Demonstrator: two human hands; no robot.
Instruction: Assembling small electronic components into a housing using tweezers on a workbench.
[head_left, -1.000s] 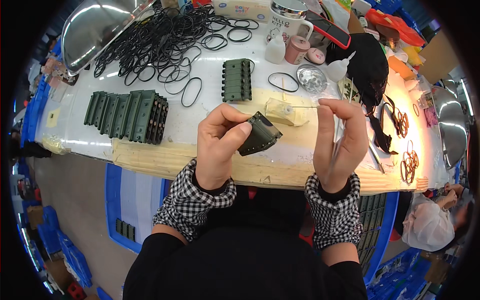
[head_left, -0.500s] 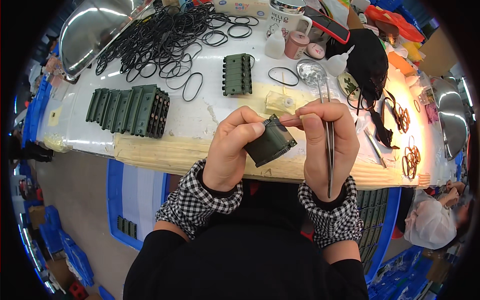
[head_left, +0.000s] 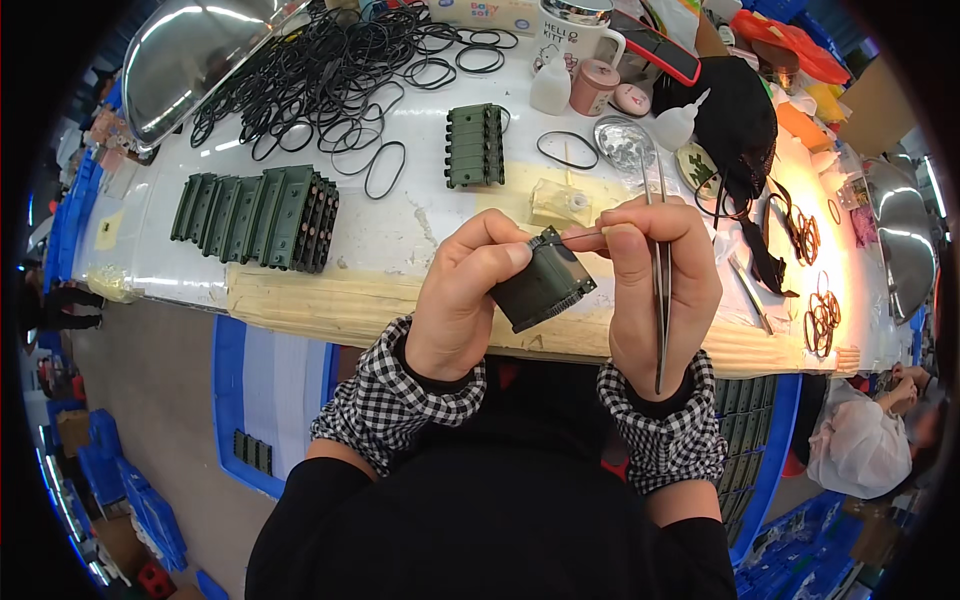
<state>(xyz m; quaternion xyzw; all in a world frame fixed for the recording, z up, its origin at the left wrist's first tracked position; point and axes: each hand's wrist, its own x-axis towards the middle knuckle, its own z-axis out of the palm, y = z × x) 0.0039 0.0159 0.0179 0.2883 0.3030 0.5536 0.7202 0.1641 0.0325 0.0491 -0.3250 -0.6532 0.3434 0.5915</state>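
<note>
Left hand (head_left: pixel 465 295): thumb and forefinger pinched on the green part (head_left: pixel 540 290), taking it by its far-left corner. From that pinch the body of the part extends right and toward the wearer, held in the air above the near table edge (head_left: pixel 420 312). Its long axis is hard to judge at this tilt; the ridged edge, on the side toward the wearer, slants upward from left to right.

Right hand (head_left: pixel 660 270): thumb and forefinger closed on a thin rod (head_left: pixel 585 234). Rod runs leftward from the fingertips, nearly level, its tip at the part's far corner, just right of the left thumb. Contact or slight gap at the tip: cannot tell.

Key relation: part lies directly left of the right-hand pinch; rod axis crosses toward the part's far corner, not its ridged edge. The left hand is nearer, being on the part; right fingertips are just beside it.

Also in the right hand: tweezers (head_left: pixel 661 300), lying along the palm, prongs pointing away from the wearer and slightly apart.

Beyond both pinches, between them: yellow block (head_left: pixel 552 203) with a small white nozzle (head_left: pixel 577 203). Farther off, beyond the left pinch: green stack (head_left: pixel 475 147).
</note>
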